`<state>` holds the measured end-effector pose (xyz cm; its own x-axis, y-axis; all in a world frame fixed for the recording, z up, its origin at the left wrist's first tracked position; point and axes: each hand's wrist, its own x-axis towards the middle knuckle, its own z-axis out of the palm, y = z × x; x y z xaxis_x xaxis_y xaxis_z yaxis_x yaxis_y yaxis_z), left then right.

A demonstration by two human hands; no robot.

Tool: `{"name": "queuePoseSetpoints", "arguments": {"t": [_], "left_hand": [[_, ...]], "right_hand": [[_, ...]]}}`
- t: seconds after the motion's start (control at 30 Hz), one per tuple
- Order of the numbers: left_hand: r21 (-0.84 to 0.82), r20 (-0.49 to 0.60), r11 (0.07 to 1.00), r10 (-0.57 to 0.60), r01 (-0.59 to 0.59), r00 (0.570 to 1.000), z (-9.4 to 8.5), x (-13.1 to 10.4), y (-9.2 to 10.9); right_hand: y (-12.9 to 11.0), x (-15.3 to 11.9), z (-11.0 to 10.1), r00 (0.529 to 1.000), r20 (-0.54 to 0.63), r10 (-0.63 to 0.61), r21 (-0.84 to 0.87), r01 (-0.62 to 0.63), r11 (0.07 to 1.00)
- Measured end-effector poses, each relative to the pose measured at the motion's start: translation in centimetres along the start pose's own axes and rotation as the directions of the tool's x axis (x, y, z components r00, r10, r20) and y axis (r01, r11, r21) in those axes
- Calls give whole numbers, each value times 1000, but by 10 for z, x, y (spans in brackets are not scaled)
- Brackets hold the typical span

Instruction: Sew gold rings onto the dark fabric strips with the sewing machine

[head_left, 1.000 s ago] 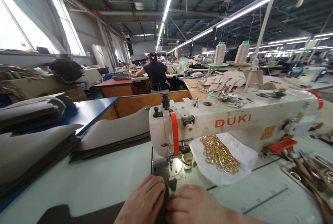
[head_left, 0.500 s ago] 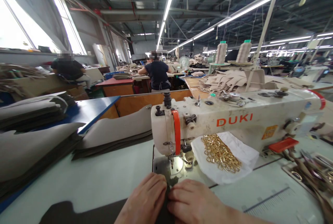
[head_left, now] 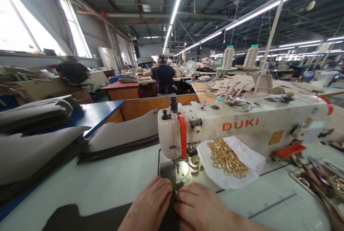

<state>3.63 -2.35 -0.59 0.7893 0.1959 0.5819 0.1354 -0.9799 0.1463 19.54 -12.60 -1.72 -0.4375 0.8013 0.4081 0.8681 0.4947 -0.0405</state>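
A dark grey piece of material (head_left: pixel 99 218) lies on the pale green table, its narrow part running up between my hands. My left hand (head_left: pixel 154 202) is closed, fingers bent together on the material's left edge. My right hand (head_left: pixel 197 204) is closed too, pinching the material from the right; both sets of fingertips nearly meet. Just beyond them are the needle area and metal plate (head_left: pixel 182 171) of a white sewing machine (head_left: pixel 242 120) marked DUKI. The material's end under my fingers is partly hidden.
Gold rings (head_left: pixel 228 159) lie on white paper (head_left: pixel 254 164) beneath the machine arm. Stacked grey pieces (head_left: pixel 123 130) are at the left. A tray (head_left: pixel 301 179) with straps and rings sits at the right. Two people (head_left: pixel 163 77) sit further back.
The view has shifted slightly. Both hands keep nearly the same place and grip, and the dark material between them shows little movement.
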Motion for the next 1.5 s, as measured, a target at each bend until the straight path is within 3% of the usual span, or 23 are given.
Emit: {"name": "queuePoseSetpoints", "arguments": {"t": [0.47,1.03,1.23,1.5], "left_hand": [[24,-47,999,29,-28,998,0,-3,0],[10,-14,1000,-28,28,1000,3,-2,1],[-5,-46,1000,0,0,999,-3,-3,1],[41,-90,999,35,-32,995,-3,-3,0]], "right_hand": [[0,0,-1,1000,8,3,32,-3,999],[-3,0,-6,998,17,54,66,-55,996],[-4,-1,-5,998,28,53,17,-54,998],[-3,6,-14,998,36,-46,-151,51,987]]}}
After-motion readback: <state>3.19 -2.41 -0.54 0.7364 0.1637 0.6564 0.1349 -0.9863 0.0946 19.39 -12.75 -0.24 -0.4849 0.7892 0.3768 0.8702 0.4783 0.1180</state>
